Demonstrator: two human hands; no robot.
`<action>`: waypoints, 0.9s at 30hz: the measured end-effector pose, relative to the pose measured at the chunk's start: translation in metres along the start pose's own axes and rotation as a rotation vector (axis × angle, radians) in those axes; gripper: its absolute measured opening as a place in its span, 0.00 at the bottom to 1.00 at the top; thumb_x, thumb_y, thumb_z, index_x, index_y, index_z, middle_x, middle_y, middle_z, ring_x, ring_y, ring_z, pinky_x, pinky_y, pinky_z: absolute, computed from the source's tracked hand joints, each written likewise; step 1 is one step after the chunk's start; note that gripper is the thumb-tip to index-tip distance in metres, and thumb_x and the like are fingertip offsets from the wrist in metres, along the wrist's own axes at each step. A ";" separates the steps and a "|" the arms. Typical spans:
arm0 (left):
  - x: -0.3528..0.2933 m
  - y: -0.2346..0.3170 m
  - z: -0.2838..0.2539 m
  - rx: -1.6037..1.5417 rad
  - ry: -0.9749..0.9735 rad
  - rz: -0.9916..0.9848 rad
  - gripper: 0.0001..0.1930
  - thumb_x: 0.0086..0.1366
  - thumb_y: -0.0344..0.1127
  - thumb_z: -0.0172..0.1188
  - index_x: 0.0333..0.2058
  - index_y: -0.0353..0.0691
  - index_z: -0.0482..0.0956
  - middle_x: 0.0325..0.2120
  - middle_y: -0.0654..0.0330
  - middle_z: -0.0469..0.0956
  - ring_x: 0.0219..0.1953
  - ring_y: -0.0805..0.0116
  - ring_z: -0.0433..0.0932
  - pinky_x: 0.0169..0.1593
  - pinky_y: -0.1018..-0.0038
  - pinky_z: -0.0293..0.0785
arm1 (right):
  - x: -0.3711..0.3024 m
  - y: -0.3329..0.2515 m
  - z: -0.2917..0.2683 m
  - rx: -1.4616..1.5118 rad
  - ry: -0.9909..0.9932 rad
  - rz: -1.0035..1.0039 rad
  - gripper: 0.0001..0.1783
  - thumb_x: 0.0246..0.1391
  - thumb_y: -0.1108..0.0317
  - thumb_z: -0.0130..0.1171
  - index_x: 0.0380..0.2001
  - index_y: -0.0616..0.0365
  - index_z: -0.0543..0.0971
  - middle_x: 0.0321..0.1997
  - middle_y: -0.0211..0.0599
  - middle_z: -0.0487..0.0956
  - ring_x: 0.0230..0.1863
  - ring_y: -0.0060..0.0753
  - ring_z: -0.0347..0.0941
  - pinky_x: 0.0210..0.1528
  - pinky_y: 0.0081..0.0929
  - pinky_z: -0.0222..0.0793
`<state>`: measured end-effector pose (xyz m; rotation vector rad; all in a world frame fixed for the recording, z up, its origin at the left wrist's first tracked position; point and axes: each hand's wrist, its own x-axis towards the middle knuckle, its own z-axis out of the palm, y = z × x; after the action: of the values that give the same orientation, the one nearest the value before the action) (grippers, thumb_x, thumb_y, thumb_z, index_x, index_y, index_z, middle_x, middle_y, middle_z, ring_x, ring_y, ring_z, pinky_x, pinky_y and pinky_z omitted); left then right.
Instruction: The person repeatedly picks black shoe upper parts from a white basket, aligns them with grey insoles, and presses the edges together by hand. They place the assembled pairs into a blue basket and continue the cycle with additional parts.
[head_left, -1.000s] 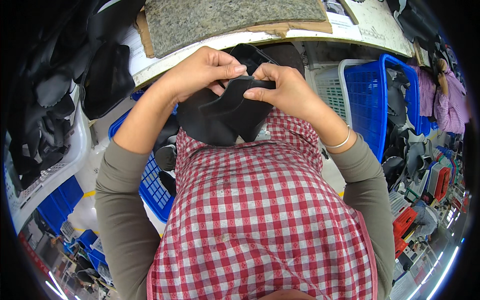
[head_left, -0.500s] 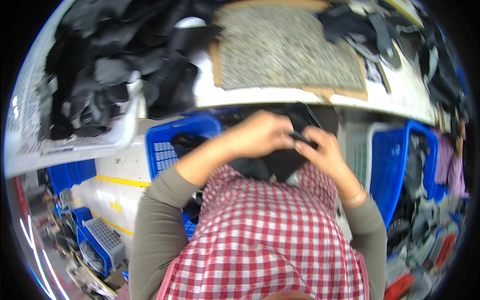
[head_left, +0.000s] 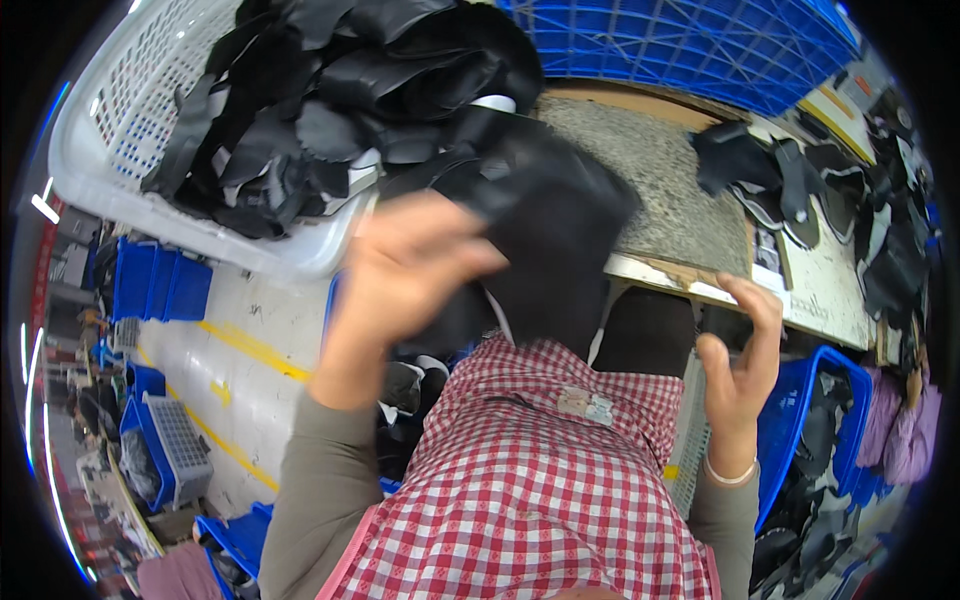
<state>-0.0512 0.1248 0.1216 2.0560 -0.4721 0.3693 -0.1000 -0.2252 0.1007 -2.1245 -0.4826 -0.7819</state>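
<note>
- Spanning the view between my red-and-white checked apron point(head_left: 520, 480) and the stone slab point(head_left: 665, 185), a large black piece point(head_left: 560, 240), sheet-like and blurred, appears just beyond my left hand point(head_left: 410, 265).
- Blur softens that hand, its thumb and fingers showing in front of the piece's left side; I cannot tell whether they pinch the material or merely stand before it.
- My right hand point(head_left: 745, 370) is raised near the edge of the white bench point(head_left: 810, 300), thumb and fingers spread, gripping nothing, well apart from the piece, perhaps to leave it room.
- A pale bangle point(head_left: 733, 478) circles my right wrist, beyond the end of the sleeve.
- Behind the piece, the gray slab lies on cardboard point(head_left: 630, 105), which seems to serve as padding between stone and bench.
- To the left, a white basket point(head_left: 140, 110) holds a heap of black cut pieces point(head_left: 410, 75) near my left hand, likely for easy reach.
- Right of the slab, more dark pieces point(head_left: 740, 170) rest on the bench, while a blue crate point(head_left: 640, 40) stands behind.
- Below the bench top, at my right, a blue basket point(head_left: 785, 400) contains further dark material, presumably set low to save room above.
</note>
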 end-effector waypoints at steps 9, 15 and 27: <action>0.217 -0.144 -0.019 0.503 0.238 -0.156 0.39 0.61 0.50 0.75 0.63 0.30 0.74 0.56 0.41 0.81 0.58 0.50 0.80 0.62 0.62 0.73 | -0.016 0.107 0.064 0.138 -0.166 0.400 0.23 0.60 0.62 0.69 0.56 0.56 0.79 0.52 0.42 0.81 0.50 0.39 0.78 0.55 0.35 0.74; 0.173 -0.186 0.000 0.656 0.259 0.143 0.41 0.62 0.31 0.73 0.71 0.38 0.62 0.63 0.44 0.70 0.65 0.48 0.73 0.67 0.61 0.69 | 0.077 0.303 -0.006 0.697 0.221 1.052 0.31 0.60 0.49 0.72 0.47 0.71 0.80 0.44 0.38 0.81 0.38 0.27 0.77 0.43 0.26 0.76; 0.123 -0.030 0.088 -0.090 -0.012 -0.049 0.26 0.70 0.25 0.62 0.65 0.33 0.71 0.63 0.49 0.74 0.64 0.60 0.76 0.49 0.74 0.84 | 0.067 0.225 0.043 0.103 0.139 0.173 0.18 0.62 0.58 0.71 0.44 0.63 0.85 0.32 0.40 0.86 0.30 0.37 0.84 0.34 0.29 0.78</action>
<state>0.0769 0.0403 0.1093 1.9797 -0.4368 0.3012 0.0932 -0.3226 -0.0004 -1.9714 -0.2560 -0.7815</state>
